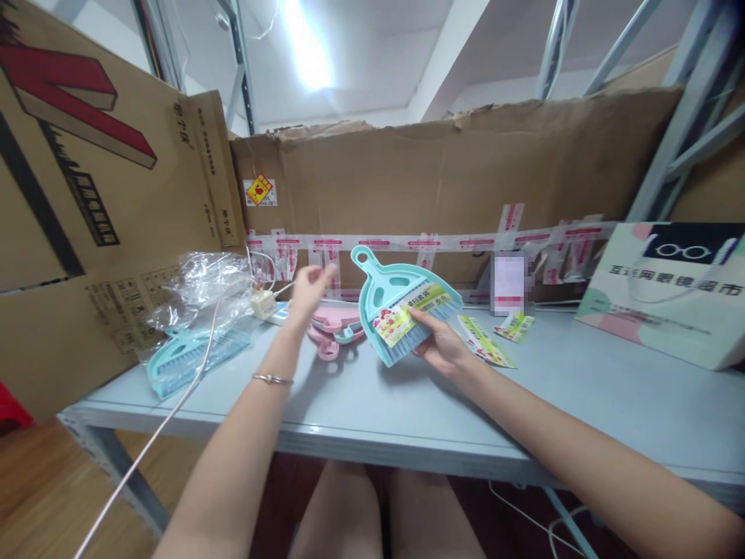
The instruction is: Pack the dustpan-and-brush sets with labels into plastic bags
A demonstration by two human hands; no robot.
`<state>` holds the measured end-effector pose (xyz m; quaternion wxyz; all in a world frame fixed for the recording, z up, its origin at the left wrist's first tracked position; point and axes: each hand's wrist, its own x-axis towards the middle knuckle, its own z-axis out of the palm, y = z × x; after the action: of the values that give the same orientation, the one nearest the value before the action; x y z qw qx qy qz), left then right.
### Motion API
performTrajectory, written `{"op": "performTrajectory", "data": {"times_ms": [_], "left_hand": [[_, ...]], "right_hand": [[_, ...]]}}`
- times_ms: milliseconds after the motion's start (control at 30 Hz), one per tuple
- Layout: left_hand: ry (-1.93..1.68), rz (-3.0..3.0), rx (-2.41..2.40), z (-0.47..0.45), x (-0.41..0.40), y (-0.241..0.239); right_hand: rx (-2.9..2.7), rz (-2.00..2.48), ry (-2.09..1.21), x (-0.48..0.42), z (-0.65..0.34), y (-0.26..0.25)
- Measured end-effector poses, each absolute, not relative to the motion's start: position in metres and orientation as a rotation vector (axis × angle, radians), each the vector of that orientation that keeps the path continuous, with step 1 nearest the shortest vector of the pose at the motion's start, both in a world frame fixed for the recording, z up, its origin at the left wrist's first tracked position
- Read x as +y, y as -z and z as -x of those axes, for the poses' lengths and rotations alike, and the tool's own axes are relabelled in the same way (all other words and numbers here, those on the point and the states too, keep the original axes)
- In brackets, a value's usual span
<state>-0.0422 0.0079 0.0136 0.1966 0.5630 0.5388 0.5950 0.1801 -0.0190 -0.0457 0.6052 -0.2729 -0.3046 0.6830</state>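
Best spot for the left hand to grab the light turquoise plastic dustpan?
Probably the narrow handle with a hole at its end, pinched from the left. It points up and left, on the side of the left hand, and stands clear of the yellow-green printed card and blue bristles. The right hand holds the lower right.

ceiling light [307, 48] glaring | tabletop [364, 404] softly shadowed | edges stretched | left hand [313, 287] blurred

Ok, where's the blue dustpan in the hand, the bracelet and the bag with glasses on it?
Blue dustpan [396, 298]: head view, plastic below the handle.
Bracelet [272, 379]: head view, middle of band.
Glasses bag [669, 312]: head view, front panel.
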Motion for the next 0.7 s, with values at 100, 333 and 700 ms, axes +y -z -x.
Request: {"op": "performTrajectory", "data": {"times_ms": [100,333,700], "left_hand": [[-1.755,-1.709,2.018,0.114,0.020,-0.038],[-0.722,-1.803,2.925,0.198,0.025,-0.039],[-0.648,-1.371,2.808,0.206,0.021,-0.043]], "right_hand": [[-0.702,0.634,-1.587,-0.021,-0.180,0.045],[-0.710,0.659,-1.564,-0.025,-0.178,0.040],[-0.784,0.694,-1.548,-0.026,-0.180,0.040]]}}
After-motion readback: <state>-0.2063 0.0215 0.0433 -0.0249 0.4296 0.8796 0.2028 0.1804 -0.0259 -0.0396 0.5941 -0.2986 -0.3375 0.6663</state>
